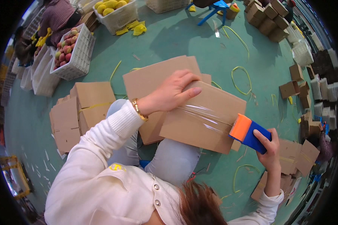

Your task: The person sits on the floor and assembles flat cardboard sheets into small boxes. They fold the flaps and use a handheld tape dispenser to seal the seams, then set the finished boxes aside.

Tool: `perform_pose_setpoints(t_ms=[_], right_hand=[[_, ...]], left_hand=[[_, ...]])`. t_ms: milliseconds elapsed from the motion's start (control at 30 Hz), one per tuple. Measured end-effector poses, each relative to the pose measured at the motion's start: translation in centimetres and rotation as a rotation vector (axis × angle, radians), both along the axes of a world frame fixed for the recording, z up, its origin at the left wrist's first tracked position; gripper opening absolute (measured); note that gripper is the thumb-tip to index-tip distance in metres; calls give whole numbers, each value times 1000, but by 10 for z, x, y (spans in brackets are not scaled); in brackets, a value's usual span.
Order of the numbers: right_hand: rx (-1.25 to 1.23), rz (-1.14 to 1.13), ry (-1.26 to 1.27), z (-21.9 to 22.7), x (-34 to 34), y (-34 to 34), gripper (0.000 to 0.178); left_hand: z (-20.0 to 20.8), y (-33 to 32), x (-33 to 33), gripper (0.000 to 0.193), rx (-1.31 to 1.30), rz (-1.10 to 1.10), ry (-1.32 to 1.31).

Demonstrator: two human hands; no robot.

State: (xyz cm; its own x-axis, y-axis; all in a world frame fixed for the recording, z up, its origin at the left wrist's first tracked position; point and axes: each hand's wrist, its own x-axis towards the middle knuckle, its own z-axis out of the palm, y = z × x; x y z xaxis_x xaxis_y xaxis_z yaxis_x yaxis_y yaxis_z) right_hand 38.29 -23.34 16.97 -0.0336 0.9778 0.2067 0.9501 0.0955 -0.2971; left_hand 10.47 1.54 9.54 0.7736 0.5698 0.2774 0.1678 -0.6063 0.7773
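Note:
A brown cardboard box (199, 133) rests across my knees, with shiny clear tape running along the seam on its upper face. My left hand (172, 92) lies over the box's far left edge, thumb stretched out on top and the other fingers bent over the rim. At the box's right end my right hand (268, 148) grips a tape dispenser (251, 133) with a blue body and an orange head. Its toothed orange edge meets the end of the tape. Behind the box lie flat cardboard pieces (154, 80).
Folded cardboard stacks lie left (95, 95) and right (289, 155). White crates hold apples (65, 50) and yellow-wrapped fruit (110, 5). Yellow straps (241, 80) litter the green floor. Small boxes (266, 18) are piled at far right. A person (58, 20) sits at far left.

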Motion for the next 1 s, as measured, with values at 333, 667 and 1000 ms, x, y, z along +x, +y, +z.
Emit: perform_pose_setpoints(t_ms=[333,667,1000], right_hand=[[-7,-30,3,-13,30,-17,73],[-166,-127,-372,-31,64,-65,73],[-29,120,-513,-184,7,71,28]], left_hand=[[9,6,-1,38,-91,-67,41],[11,2,0,34,-59,-24,19],[-4,8,5,33,-57,-24,-28]])
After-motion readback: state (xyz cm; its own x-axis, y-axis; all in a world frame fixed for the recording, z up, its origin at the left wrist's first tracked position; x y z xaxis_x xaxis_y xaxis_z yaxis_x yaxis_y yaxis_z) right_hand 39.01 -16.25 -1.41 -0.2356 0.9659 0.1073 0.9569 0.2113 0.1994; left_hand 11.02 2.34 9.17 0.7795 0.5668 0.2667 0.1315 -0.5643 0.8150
